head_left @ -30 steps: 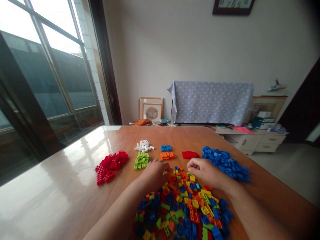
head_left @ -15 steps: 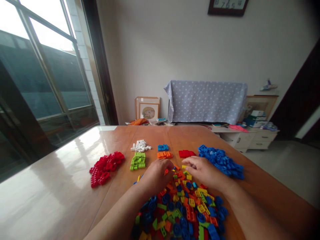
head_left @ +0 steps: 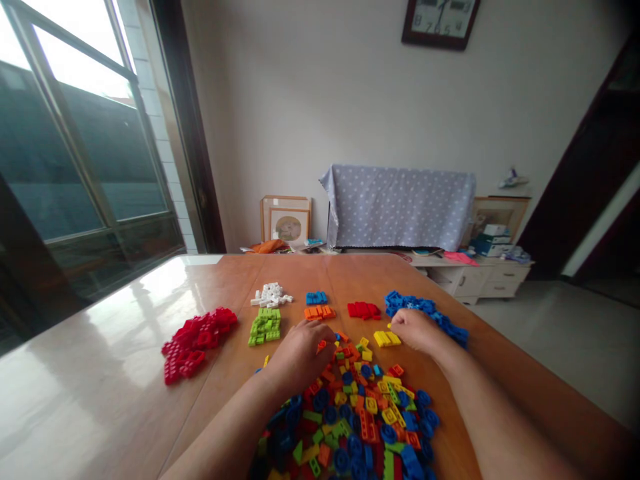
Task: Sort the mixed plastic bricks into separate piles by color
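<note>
A mixed heap of coloured building bricks (head_left: 360, 413) lies on the wooden table (head_left: 100, 373) in front of me. My left hand (head_left: 300, 350) rests on the heap's far left edge, fingers curled and pinched on a small orange brick (head_left: 321, 345). My right hand (head_left: 417, 330) sits beside a small yellow group of bricks (head_left: 387, 339), fingers curled down; what they hold I cannot make out. Sorted groups lie beyond: red pile (head_left: 193, 340), green (head_left: 264, 327), white (head_left: 270, 294), blue (head_left: 316, 298), orange (head_left: 319, 312), red (head_left: 363, 310) and a big blue pile (head_left: 425, 310).
A large window (head_left: 75, 147) fills the left side. Beyond the table stand a cloth-covered object (head_left: 397, 207), framed pictures (head_left: 286, 223) on the floor and a low white cabinet (head_left: 480, 277). A clock (head_left: 440, 20) hangs on the wall.
My right hand has moved away from the heap to the right, and a small yellow group now lies beside it. My left hand stayed at the heap's edge. The view tilted slightly.
</note>
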A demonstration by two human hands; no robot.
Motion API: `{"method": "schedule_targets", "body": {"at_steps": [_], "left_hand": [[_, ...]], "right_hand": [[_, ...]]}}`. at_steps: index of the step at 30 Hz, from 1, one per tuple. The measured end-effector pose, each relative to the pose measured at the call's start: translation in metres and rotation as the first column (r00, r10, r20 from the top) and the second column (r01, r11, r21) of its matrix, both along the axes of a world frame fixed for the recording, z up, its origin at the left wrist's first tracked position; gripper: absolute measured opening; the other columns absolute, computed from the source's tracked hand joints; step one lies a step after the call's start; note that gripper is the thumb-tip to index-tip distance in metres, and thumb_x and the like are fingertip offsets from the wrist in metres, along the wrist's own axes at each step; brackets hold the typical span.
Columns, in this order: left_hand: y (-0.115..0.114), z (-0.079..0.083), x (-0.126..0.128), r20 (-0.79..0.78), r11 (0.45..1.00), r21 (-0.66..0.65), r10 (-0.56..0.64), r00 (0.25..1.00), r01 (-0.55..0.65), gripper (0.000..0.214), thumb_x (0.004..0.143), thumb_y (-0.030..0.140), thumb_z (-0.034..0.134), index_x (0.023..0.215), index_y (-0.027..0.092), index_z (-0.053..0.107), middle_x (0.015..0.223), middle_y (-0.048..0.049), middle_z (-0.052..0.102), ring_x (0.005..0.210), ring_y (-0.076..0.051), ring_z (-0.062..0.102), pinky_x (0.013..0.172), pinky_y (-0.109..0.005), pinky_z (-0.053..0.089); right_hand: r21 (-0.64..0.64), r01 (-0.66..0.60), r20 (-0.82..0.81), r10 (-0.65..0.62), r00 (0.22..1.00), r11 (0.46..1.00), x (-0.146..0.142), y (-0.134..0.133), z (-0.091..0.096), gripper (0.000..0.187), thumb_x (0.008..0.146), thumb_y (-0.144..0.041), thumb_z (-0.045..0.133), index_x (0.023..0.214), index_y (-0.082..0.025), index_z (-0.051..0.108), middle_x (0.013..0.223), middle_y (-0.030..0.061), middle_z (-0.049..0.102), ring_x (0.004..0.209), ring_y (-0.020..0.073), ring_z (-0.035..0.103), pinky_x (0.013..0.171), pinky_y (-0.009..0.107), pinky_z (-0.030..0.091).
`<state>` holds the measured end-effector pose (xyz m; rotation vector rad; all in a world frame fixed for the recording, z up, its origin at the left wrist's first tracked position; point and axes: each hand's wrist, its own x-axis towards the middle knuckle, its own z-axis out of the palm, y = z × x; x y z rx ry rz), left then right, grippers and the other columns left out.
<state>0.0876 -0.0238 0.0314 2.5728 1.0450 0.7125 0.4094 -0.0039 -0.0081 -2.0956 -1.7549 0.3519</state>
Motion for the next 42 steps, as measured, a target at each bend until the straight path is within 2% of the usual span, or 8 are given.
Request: {"method": "schedule_targets", "body": {"at_steps": [5,12,26,31,34,38,42], "left_hand": [[0.001,0.0,0.0,-0.011,1.0,0.004,0.006,1.0,-0.006,0.017,0.092,0.025,0.052,0.095,0.022,0.069,0.098,-0.0045,0.07,0.097,-0.022,0.06,0.081,-0.029,0.045],[0.001,0.0,0.0,-0.018,1.0,-0.001,0.007,1.0,-0.007,0.018,0.093,0.026,0.052,0.094,0.023,0.069,0.093,-0.004,0.07,0.094,-0.022,0.06,0.081,-0.03,0.044],[0.002,0.002,-0.002,-0.019,1.0,0.003,0.021,1.0,-0.021,0.018,0.092,0.028,0.052,0.093,0.023,0.069,0.095,-0.0051,0.071,0.094,-0.022,0.062,0.08,-0.029,0.045],[0.007,-0.003,-0.007,-0.002,0.995,0.005,0.098,0.995,-0.098,0.018,0.092,0.031,0.053,0.096,0.023,0.069,0.098,-0.0052,0.071,0.094,-0.022,0.063,0.081,-0.029,0.046],[0.015,-0.008,-0.014,0.048,0.985,-0.02,0.172,0.984,-0.171,0.02,0.091,0.027,0.052,0.1,0.023,0.068,0.103,-0.005,0.072,0.095,-0.02,0.065,0.083,-0.028,0.047],[0.028,-0.011,-0.027,0.059,0.948,-0.124,0.301,0.952,-0.293,0.025,0.088,0.018,0.047,0.102,0.022,0.068,0.102,-0.0046,0.073,0.093,-0.019,0.066,0.078,-0.025,0.048],[0.032,-0.006,-0.039,-0.009,0.896,-0.229,0.389,0.921,-0.381,0.031,0.081,0.013,0.048,0.102,0.02,0.069,0.103,-0.005,0.073,0.093,-0.019,0.066,0.077,-0.025,0.049]], "right_hand": [[-0.037,-0.016,-0.025,0.015,1.0,0.999,-0.003,0.002,-0.006,0.011,0.071,-0.024,0.062,0.063,-0.016,0.064,0.055,-0.0007,0.059,0.057,0.012,0.051,0.051,0.025,0.023],[-0.126,-0.004,-0.157,-0.016,0.987,0.992,-0.002,0.001,-0.015,0.015,0.079,-0.025,0.052,0.076,-0.016,0.064,0.053,-0.0002,0.061,0.046,0.0112,0.054,0.046,0.021,0.03],[-0.155,-0.006,-0.321,-0.045,0.946,0.988,-0.005,-0.002,-0.013,0.006,0.078,-0.022,0.053,0.078,-0.018,0.057,0.061,0.002,0.068,0.053,0.0131,0.065,0.048,0.018,0.043],[-0.148,-0.01,-0.342,-0.041,0.939,0.989,-0.007,-0.005,-0.009,0.008,0.079,-0.023,0.051,0.078,-0.018,0.057,0.065,0.0028,0.068,0.053,0.0137,0.064,0.05,0.02,0.045],[-0.135,-0.013,-0.341,-0.035,0.939,0.991,-0.007,-0.008,-0.006,0.008,0.079,-0.024,0.051,0.078,-0.018,0.057,0.065,0.0022,0.067,0.054,0.0137,0.063,0.049,0.02,0.042],[-0.036,-0.059,-0.298,0.046,0.954,0.998,-0.01,-0.011,0.002,0.012,0.081,-0.027,0.051,0.078,-0.019,0.059,0.062,-0.0004,0.063,0.054,0.0127,0.057,0.047,0.02,0.035],[0.09,-0.242,-0.242,0.257,0.936,0.966,-0.022,-0.017,0.015,0.02,0.085,-0.033,0.052,0.076,-0.018,0.061,0.065,-0.0011,0.059,0.061,0.0129,0.052,0.054,0.022,0.035]]}}
